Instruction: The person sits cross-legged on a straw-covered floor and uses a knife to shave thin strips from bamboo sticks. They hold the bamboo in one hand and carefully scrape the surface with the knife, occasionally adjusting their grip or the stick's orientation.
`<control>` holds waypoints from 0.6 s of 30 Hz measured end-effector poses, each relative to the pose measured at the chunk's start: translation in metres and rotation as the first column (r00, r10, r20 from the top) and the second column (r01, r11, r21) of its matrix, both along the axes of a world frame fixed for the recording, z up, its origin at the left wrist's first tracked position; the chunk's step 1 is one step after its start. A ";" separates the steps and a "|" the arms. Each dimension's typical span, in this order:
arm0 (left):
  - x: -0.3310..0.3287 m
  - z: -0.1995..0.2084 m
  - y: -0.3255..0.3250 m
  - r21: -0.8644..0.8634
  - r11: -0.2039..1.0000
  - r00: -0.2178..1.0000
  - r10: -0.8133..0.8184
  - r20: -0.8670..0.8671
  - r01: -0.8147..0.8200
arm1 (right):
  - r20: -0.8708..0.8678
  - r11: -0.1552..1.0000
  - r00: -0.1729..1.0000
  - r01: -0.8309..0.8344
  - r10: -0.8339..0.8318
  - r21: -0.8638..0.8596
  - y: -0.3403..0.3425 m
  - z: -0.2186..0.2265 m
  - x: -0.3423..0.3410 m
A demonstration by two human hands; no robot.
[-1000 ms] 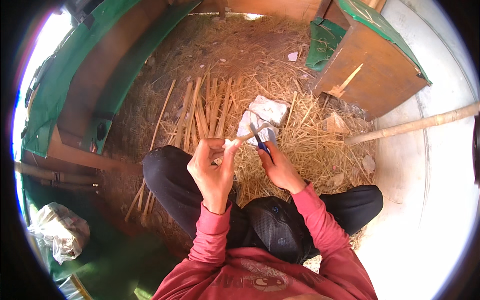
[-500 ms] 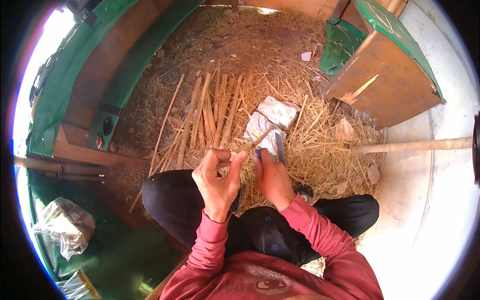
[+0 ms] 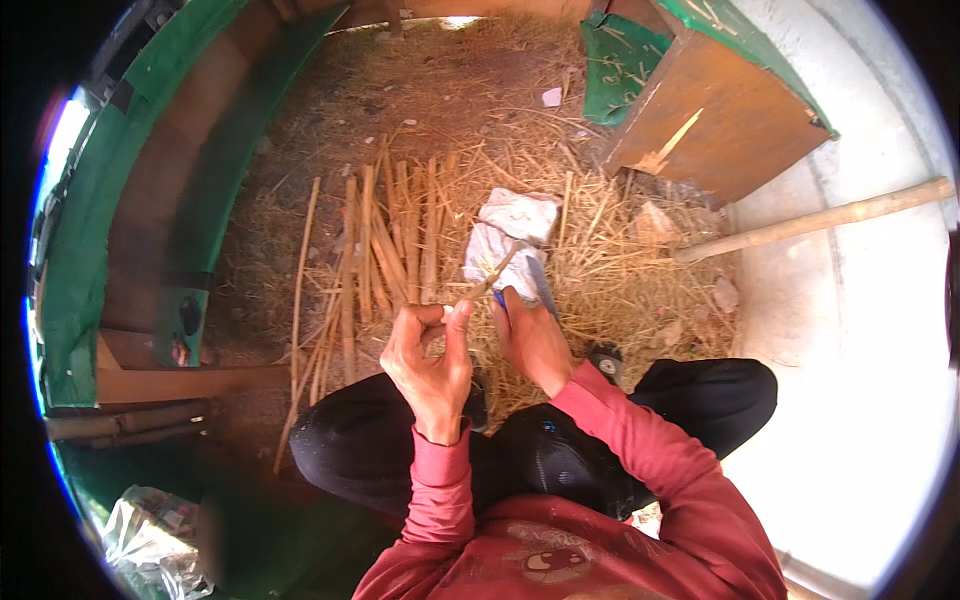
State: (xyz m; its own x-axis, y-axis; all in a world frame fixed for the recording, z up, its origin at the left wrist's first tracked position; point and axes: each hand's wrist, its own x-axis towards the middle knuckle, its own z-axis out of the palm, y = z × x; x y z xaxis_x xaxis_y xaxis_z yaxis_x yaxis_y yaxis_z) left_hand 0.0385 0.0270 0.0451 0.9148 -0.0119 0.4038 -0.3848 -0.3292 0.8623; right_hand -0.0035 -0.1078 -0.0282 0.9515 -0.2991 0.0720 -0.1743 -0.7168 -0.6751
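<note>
My left hand [image 3: 432,362] is closed, its thumb and fingers pinching the near end of a short thin wooden stick [image 3: 492,275]. The stick slants away to the right, above pale stones. In my right hand [image 3: 535,342] is a knife; a bit of its blue handle shows at the fingers, and its grey blade [image 3: 541,284] points away from me. Both hands are close together in front of my crossed legs. The stick passes near the right thumb; whether blade and stick touch, I cannot tell.
Two pale stones [image 3: 518,215] lie on straw beyond my hands. Several split bamboo sticks [image 3: 412,225] lie left of them. A brown board box [image 3: 720,125] stands at the far right, with a bamboo pole [image 3: 820,218] below it. A clear plastic bag [image 3: 155,540] sits at near left.
The whole view has shifted and turned slightly, with the stones and sticks now further left. Both hands keep their hold on the stick and the knife.
</note>
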 end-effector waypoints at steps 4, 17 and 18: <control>-0.006 0.004 0.001 0.007 0.993 0.991 -0.120 0.057 0.119 | -0.065 0.987 0.992 0.103 -0.112 -0.126 -0.017 -0.043 -0.006; -0.008 0.004 0.025 -0.038 0.996 0.982 -0.077 0.175 0.085 | 0.016 0.994 0.996 0.087 -0.086 -0.070 0.016 -0.022 -0.014; -0.008 0.004 0.024 -0.054 0.995 0.983 -0.078 0.163 0.088 | -0.002 0.982 0.995 0.098 -0.100 -0.160 0.018 -0.023 -0.010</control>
